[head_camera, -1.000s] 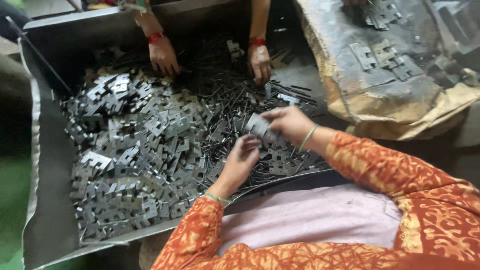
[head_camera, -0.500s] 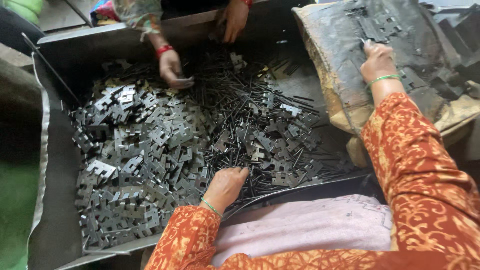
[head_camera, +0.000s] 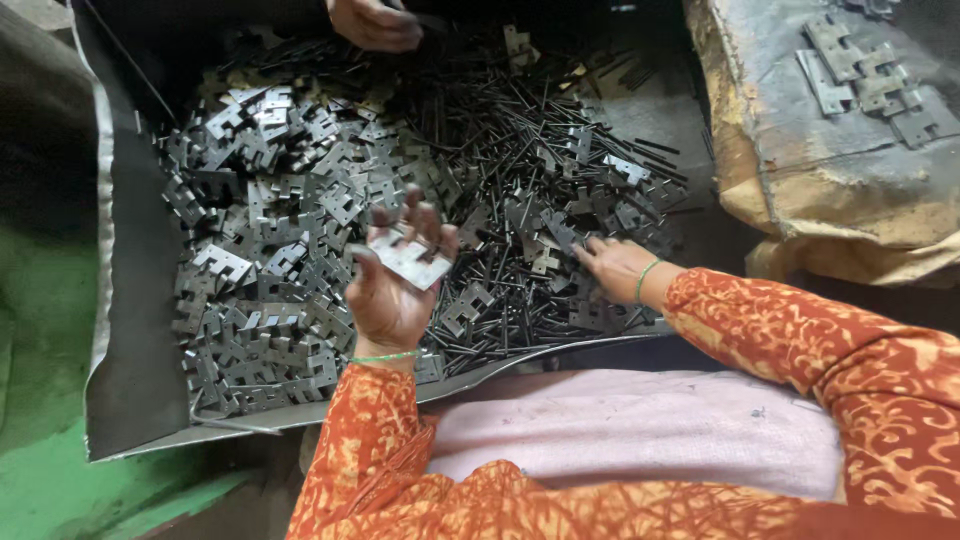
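**A:** In the head view, how many hands did you count?

**B:** Three. The person's left hand (head_camera: 392, 285), the right hand (head_camera: 618, 268), and one co-worker's hand (head_camera: 375, 22) at the far edge of the metal tray (head_camera: 135, 330).

**A:** And the grip of each of the person's own?

**B:** The left hand was raised palm-up, fingers curled and clamped on one small flat metal plate (head_camera: 412, 258). The right lay flat, fingers spread apart, on the heap just right of that grip, holding nothing I could make out.

**A:** What sat around them?

**B:** One heap of notched plates (head_camera: 270, 250), far too many to count, left of and beyond the left grip. One heap of thin dark rods (head_camera: 500, 130) beyond both hands. Well off to the right of the right hand, one sack (head_camera: 830, 190) with about five plates (head_camera: 865, 75) lying on it.

**A:** What differed from half a second before?

**B:** The right hand had been up on that sack; now it was down in the tray. The left had rested low at the near rim; now it was lifted with the plate in it. Two co-worker's hands showed then, one now.
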